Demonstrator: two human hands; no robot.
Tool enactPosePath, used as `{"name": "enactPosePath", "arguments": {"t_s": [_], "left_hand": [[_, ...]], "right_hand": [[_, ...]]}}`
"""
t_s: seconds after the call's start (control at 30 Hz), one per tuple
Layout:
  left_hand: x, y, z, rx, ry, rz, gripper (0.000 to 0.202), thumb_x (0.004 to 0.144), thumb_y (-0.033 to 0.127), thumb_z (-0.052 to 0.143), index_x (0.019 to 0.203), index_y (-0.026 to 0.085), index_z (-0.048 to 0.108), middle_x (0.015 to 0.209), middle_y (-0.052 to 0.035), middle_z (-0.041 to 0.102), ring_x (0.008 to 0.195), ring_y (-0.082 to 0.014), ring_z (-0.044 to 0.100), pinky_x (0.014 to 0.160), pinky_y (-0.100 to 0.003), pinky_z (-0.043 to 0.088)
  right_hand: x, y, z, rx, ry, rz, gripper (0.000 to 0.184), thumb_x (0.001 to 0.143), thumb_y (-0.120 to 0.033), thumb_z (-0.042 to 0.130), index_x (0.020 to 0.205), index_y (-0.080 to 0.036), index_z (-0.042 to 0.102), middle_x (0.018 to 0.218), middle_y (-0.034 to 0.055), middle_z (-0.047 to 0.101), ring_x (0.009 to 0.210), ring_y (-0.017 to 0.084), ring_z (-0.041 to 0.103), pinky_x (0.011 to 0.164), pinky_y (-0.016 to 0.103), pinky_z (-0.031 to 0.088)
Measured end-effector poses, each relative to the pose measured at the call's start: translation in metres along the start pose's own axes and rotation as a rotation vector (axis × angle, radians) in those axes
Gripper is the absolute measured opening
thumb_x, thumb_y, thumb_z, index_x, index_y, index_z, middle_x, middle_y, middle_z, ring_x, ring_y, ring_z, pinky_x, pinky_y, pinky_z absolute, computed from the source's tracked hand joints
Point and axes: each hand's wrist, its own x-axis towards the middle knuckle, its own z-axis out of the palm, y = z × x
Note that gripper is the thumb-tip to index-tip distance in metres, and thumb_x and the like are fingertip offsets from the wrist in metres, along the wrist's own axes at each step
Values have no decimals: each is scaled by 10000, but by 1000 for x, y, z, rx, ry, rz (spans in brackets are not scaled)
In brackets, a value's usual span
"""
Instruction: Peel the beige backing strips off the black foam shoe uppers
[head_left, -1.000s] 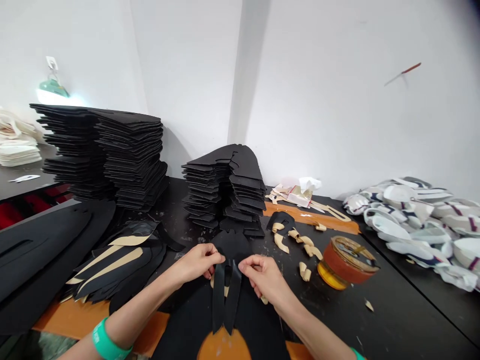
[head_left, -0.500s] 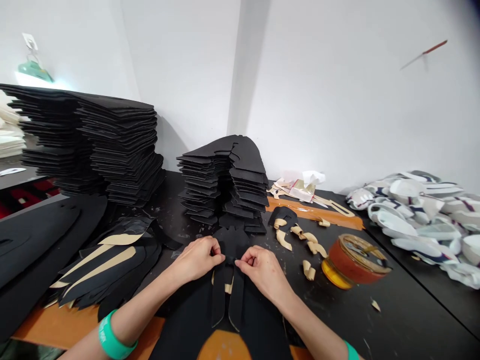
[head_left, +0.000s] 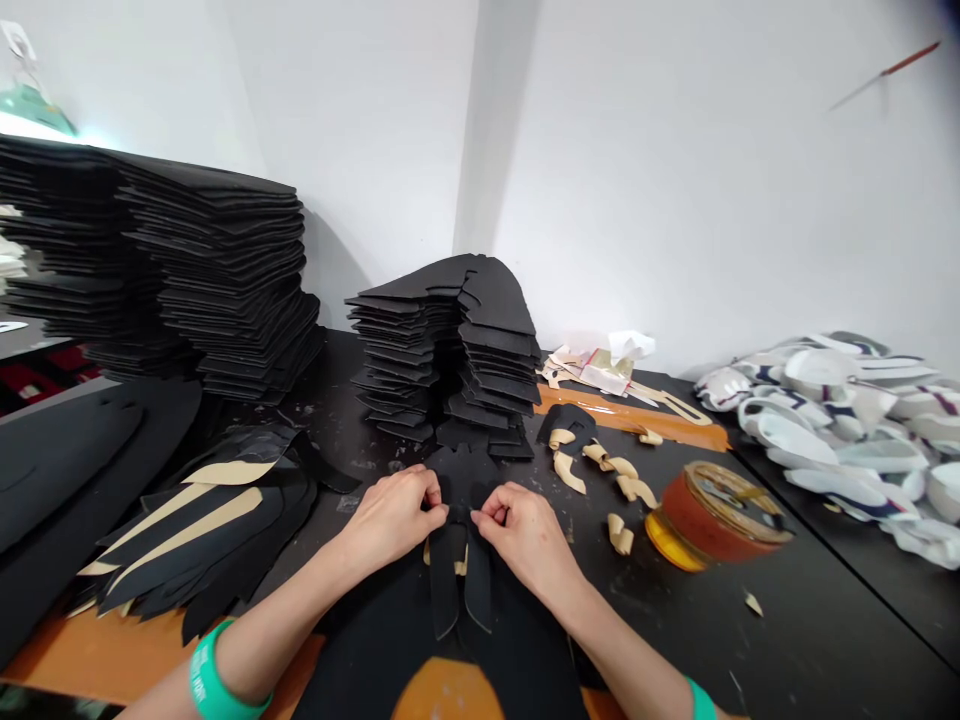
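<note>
Head: amber-filled pot (head_left: 716, 517) nr R hand (head_left: 529, 535)

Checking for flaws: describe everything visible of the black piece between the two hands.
The black piece looks like matte foam, with a notched upper edge. The left hand and right hand pinch it. Two narrow strips run down from under the hands over a larger black sheet, tan showing beside them.

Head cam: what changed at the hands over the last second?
The left hand and right hand have drawn inward and now pinch the top of the black cut piece; its two strips hang straighter and closer together. The black stacks and amber jar stayed put; only the head view shifted.
</note>
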Motion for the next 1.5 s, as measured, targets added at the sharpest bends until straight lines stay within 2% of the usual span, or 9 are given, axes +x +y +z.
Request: {"name": "enactPosePath", "arguments": {"t_s": [0.43, 0.63, 0.8, 0.9, 1.0, 1.07, 1.23, 1.4, 1.5], "left_hand": [[1, 2, 6, 111, 49, 22, 66, 738, 274, 517, 721, 216, 544, 861, 12, 627, 763, -169, 592, 587, -255, 258], [1, 3, 6, 124, 56, -20, 259, 778, 431, 545, 667, 198, 531, 855, -13, 632, 763, -188, 600, 602, -260, 298], [2, -1, 2, 76, 25, -39, 202, 763, 382, 582, 684, 201, 538, 870, -24, 650, 806, -191, 606, 638, -250, 353], [2, -4, 0, 45, 14, -38, 111, 750, 320, 587, 739, 219, 542, 827, -3, 657, 777, -176, 599, 624, -237, 346], [2, -8, -1, 12, 4, -34, 80, 741, 285, 581, 758, 225, 531, 794, 14, 648, 738, -159, 583, 606, -230, 327], [1, -11, 0, -7, 5, -29, 74, 732, 263, 578, 759, 220, 525, 786, 16, 637, 724, -149, 569, 607, -228, 322], [-5, -17, -4, -81, 9, 25, 57, 721, 209, 547, 774, 209, 525, 750, 22, 599, 693, -131, 531, 619, -223, 331], [1, -8, -3, -229, -67, 187, 144, 705, 132, 529, 826, 191, 579, 766, 23, 602, 702, -104, 536, 630, -191, 373], [11, 0, 5, -330, -170, 293, 139, 729, 134, 531, 838, 167, 611, 790, 12, 629, 708, -94, 558, 634, -172, 406]], "right_hand": [[-9, -8, 4, -376, 21, -73, 155, 841, -218, 612, 716, -194, 523, 762, -30, 574, 583, 114, 532, 519, 250, 204], [-9, -12, 7, -562, 19, -102, 119, 888, -266, 587, 802, -192, 553, 810, -4, 602, 587, 156, 596, 502, 279, 157], [-12, -9, 1, -613, 51, -74, 215, 912, -394, 564, 855, -187, 576, 801, 4, 589, 613, 176, 619, 482, 279, 182], [-16, -7, -3, -639, 7, -236, 177, 944, -261, 494, 1091, -245, 591, 918, 5, 579, 633, 140, 616, 491, 265, 247], [-18, -7, -7, -758, -108, -457, 534, 869, -81, 459, 1332, -346, 475, 1000, 24, 554, 671, 131, 617, 503, 258, 281], [-20, -7, -12, -816, -137, -475, 580, 820, -62, 472, 1328, -339, 501, 983, 39, 554, 687, 145, 617, 494, 256, 289], [-42, 4, -30, -717, -77, -443, 482, 785, -42, 448, 1174, -266, 622, 949, 41, 567, 692, 149, 602, 525, 255, 349], [-75, 8, -29, -510, -110, -555, 316, 837, -78, 418, 981, -256, 636, 907, 9, 550, 685, 134, 579, 554, 252, 375], [-72, 4, -19, -490, -41, -577, 311, 904, -135, 410, 1137, -245, 583, 951, 26, 547, 707, 138, 590, 558, 247, 398]]}}
